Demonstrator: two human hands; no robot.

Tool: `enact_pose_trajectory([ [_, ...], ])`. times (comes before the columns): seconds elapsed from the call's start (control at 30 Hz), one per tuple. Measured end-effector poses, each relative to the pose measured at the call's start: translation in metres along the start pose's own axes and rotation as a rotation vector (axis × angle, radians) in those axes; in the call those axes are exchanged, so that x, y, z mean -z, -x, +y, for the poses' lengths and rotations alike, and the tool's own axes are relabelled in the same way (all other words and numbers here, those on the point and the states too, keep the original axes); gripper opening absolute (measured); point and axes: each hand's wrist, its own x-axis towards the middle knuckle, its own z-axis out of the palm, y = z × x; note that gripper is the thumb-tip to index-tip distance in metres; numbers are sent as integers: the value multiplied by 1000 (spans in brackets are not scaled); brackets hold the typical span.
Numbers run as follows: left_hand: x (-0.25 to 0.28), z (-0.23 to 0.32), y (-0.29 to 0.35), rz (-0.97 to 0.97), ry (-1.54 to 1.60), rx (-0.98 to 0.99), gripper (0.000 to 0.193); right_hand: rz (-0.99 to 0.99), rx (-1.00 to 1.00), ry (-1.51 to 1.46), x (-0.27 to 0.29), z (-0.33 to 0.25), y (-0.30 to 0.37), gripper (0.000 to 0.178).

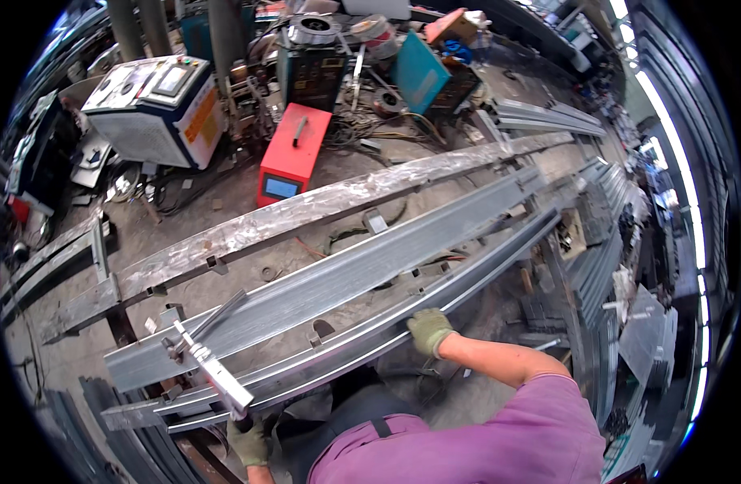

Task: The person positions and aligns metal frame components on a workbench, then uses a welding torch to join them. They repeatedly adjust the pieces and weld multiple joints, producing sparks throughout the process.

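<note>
My left hand (248, 442), in an olive-green glove, is closed at the dark lower end of a silver tool with a long rectangular body (221, 379). The tool lies across the left ends of the metal profiles, and its thin far end reaches over the wide one; its exact kind is unclear. My right hand (429, 331), gloved alike, grips the near edge of a long, narrow metal channel (362, 329) right of its middle. Beyond that channel, roughly parallel, runs a wide grey metal channel (338, 278). My left fingers are partly hidden.
A long, scuffed steel beam (282, 226) runs behind the channels. Past it stand a red machine with a screen (294, 149), a white-and-blue machine (148, 113) and loose cables (387, 129). Stacked metal profiles (600, 282) lie at right, more dark ones (104, 419) at lower left.
</note>
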Motion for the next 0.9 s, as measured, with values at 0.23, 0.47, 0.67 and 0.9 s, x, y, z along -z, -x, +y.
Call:
enact_pose_trajectory([
  [0.23, -60, 15, -7, 53, -230, 159, 45, -243, -12, 160, -9, 71, -39, 28],
  [0.47, -89, 31, -2, 169, -261, 225, 54, -339, 135, 309, -16, 86, -50, 27],
  [0.67, -76, 24, 0, 65, -315, 288, 52, -358, 194, 413, -18, 81, -56, 33],
  [0.9, -74, 23, -5, -167, -496, 180, 56, -304, 168, 441, -13, 83, -59, 38],
])
